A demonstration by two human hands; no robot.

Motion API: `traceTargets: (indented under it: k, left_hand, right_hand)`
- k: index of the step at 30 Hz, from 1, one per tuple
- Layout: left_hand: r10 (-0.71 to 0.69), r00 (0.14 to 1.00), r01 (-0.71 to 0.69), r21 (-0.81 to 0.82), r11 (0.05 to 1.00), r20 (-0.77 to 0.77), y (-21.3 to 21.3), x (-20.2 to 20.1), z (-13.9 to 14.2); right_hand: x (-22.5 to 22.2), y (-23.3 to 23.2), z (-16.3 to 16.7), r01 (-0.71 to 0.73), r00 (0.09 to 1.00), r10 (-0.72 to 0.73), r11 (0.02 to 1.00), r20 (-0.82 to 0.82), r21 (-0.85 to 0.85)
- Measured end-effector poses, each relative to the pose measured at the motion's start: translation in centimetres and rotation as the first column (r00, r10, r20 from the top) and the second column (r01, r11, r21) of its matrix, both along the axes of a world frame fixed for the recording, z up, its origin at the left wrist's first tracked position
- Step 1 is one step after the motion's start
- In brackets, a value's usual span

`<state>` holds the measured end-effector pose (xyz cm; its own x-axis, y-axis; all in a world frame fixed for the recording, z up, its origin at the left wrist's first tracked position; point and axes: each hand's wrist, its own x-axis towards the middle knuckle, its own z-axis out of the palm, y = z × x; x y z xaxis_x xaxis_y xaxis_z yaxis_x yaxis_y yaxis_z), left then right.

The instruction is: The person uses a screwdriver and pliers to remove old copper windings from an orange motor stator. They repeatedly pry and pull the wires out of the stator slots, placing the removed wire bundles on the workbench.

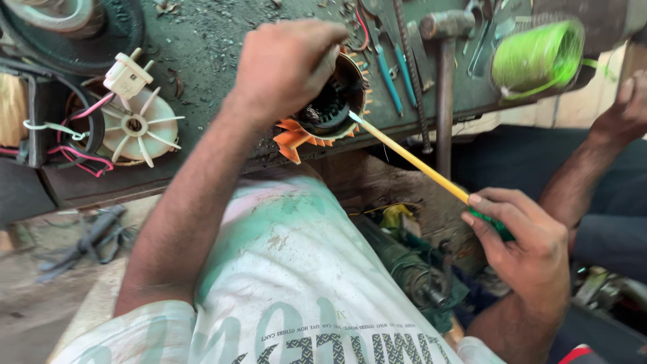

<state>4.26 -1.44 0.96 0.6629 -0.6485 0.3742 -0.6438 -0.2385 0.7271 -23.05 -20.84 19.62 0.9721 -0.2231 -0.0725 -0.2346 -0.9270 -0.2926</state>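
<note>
Both of your hands are busy now. Your left hand [286, 64] is closed over the top of the motor stator [330, 104], which lies at the front edge of the dark workbench [202, 47], and presses it down there. Your right hand [529, 246] grips the green end of a long yellow stick [411, 158], and its pale tip touches the inner edge of the stator bore.

As far as I can judge, the work is somewhere in the middle: orange insulation paper [293, 138] already stands out around the stator rim, and dark windings seem to sit inside, but the stick is at the slots, so the packing looks not finished (this is only my judgement).

Much is hard to see. Your left hand covers the upper half of the stator, so how many slots are filled I cannot tell. The exact slot under the tip is too small to make out. At the right edge another person's hand [630, 108] is cut off near a blurred green spool [539, 57]. A hammer [445, 81] lies on the bench, and a white fan [138, 128] with wires sits at the left.
</note>
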Motion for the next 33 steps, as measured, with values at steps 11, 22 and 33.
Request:
traceTargets:
  k: [11,22,33]
  left_hand:
    - [-0.149,0.975,0.053,0.476,0.878,0.167,-0.9,-2.8,3.1]
    - [-0.183,0.963,0.02,0.626,0.78,0.198,-2.0,-2.9,3.6]
    - [-0.252,0.959,0.135,0.576,0.806,0.127,-1.7,-0.6,4.3]
  right_hand:
    - [0.6,0.1,-0.2,-0.021,1.0,0.022,1.0,-0.001,0.009]
    - [1.0,0.0,0.1,-0.075,0.997,0.075,0.995,-0.006,-0.068]
    - [-2.9,-3.3,-0.3,0.044,0.969,-0.029,0.998,0.247,-0.053]
